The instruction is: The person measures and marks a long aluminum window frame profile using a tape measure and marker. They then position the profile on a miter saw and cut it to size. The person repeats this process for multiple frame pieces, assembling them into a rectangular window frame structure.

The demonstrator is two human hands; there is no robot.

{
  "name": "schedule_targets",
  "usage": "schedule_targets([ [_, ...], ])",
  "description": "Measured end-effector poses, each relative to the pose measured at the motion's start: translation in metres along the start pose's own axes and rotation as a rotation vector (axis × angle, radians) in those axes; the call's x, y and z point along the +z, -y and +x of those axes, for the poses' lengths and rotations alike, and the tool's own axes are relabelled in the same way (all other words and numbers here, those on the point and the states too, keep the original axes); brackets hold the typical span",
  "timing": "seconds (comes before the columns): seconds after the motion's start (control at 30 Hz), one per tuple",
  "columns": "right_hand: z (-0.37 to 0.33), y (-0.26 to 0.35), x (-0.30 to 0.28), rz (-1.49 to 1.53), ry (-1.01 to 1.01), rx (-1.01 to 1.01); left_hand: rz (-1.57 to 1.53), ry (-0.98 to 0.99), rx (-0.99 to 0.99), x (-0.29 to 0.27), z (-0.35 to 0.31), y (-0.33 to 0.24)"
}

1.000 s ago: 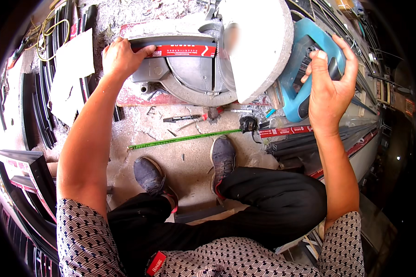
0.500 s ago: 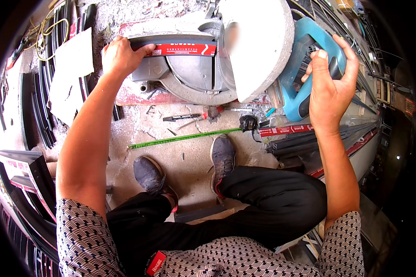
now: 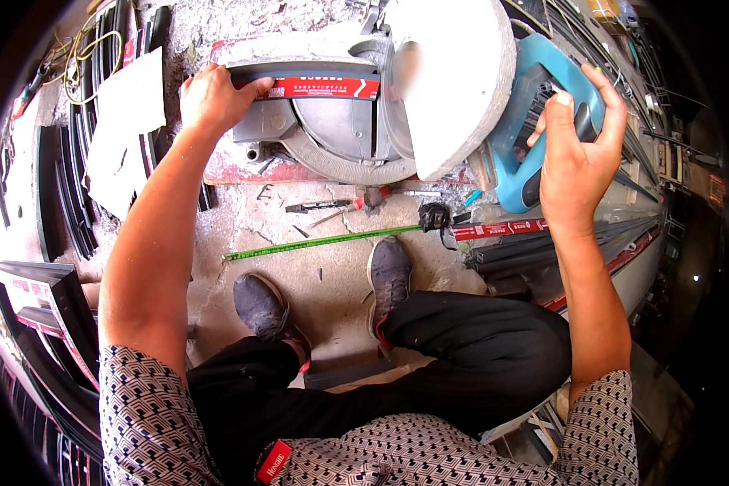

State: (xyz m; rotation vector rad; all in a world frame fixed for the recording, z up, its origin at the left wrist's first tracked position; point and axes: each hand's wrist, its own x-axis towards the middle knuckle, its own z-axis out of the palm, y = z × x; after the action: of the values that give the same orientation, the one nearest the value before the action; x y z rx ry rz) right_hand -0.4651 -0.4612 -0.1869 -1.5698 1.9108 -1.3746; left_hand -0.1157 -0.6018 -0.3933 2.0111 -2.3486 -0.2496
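L hand: Upper left of frame, my left hand [image 3: 215, 101] clamps the strip's outer end, thumb across the red face, fingers hooked over the back; closed snugly, some fingertips hidden.
Strip: Dark, red-faced strip [image 3: 320, 81], upper ctr of frame, lies across the saw's grey bed [image 3: 332, 125], its R end just beside the pale guard [image 3: 462, 89].
R hand: Upper right, my right hand [image 3: 575, 170] is curled round the teal handle [image 3: 510, 180], fingertips showing thru the loop, thumb & forefinger spread; can't tell if a trigger is pressed.
Slot: Blade slot [image 3: 373, 134] shows nr the strip's R end, upper ctr; blade not in sight.
Steady work: IMO, strip held flat & square, L thumb well clear of slot, full R grip, handle pressure slow & even.
Floor: Mid-frame, tape measure [image 3: 435, 216] w/ green tape [image 3: 324, 244] run out, nr my shoes [image 3: 390, 267].
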Motion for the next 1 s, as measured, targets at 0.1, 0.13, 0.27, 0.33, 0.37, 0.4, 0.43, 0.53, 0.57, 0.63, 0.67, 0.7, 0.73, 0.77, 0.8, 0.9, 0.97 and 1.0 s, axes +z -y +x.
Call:
schedule_targets([
  [0.1, -0.004, 0.000, -0.001, -0.008, 0.012, 0.010, 0.012, -0.007, 0.001, 0.000, 0.000, 0.000],
  [0.13, -0.004, -0.002, 0.001, 0.004, -0.006, -0.009, 0.014, -0.006, 0.000, 0.000, 0.000, 0.000],
  [0.27, -0.007, -0.002, 0.003, 0.012, -0.036, -0.008, 0.017, -0.004, -0.005, 0.000, 0.001, 0.000],
  [0.33, -0.007, -0.005, 0.002, 0.016, -0.035, -0.020, 0.011, -0.020, 0.000, 0.000, 0.000, 0.000],
  [0.37, -0.008, -0.006, 0.002, 0.019, -0.034, -0.025, 0.010, -0.014, -0.003, 0.000, 0.000, 0.000],
  [0.4, -0.008, -0.005, 0.002, 0.016, -0.035, -0.021, 0.009, -0.007, -0.005, -0.001, 0.000, 0.000],
  [0.43, -0.008, -0.004, 0.003, 0.014, -0.036, -0.016, 0.008, -0.001, -0.007, -0.001, 0.000, 0.000],
  [0.53, -0.010, -0.006, 0.004, 0.017, -0.043, -0.009, 0.007, 0.044, -0.017, -0.004, 0.001, -0.003],
  [0.57, -0.010, -0.006, 0.003, 0.022, -0.045, -0.010, 0.006, 0.037, -0.017, -0.004, 0.001, -0.003],
  [0.63, -0.010, -0.005, 0.003, 0.020, -0.047, -0.004, 0.005, 0.024, -0.017, -0.003, 0.001, -0.002],
  [0.67, -0.010, -0.004, 0.004, 0.019, -0.047, -0.002, 0.010, 0.015, -0.013, -0.001, 0.001, -0.002],
  [0.7, -0.011, -0.003, 0.003, 0.000, -0.028, 0.010, 0.015, 0.005, -0.010, 0.000, 0.001, -0.001],
  [0.73, -0.012, -0.001, 0.002, -0.019, -0.010, 0.022, 0.021, -0.004, -0.006, 0.001, 0.001, 0.000],
  [0.77, -0.012, 0.000, 0.002, -0.039, 0.008, 0.033, 0.020, 0.003, -0.008, 0.001, 0.001, 0.000],
  [0.8, -0.013, 0.000, 0.002, -0.038, 0.009, 0.029, 0.020, 0.009, -0.009, 0.001, 0.001, 0.000],
  [0.9, -0.013, -0.003, 0.001, -0.016, -0.005, 0.009, 0.017, 0.025, -0.013, 0.000, 0.002, -0.001],
  [0.97, -0.011, -0.007, 0.003, 0.025, -0.036, -0.015, 0.019, 0.022, -0.013, 0.000, 0.002, -0.001],
  [1.0, -0.011, -0.008, 0.003, 0.024, -0.034, -0.017, 0.022, 0.016, -0.011, 0.000, 0.002, -0.001],
])
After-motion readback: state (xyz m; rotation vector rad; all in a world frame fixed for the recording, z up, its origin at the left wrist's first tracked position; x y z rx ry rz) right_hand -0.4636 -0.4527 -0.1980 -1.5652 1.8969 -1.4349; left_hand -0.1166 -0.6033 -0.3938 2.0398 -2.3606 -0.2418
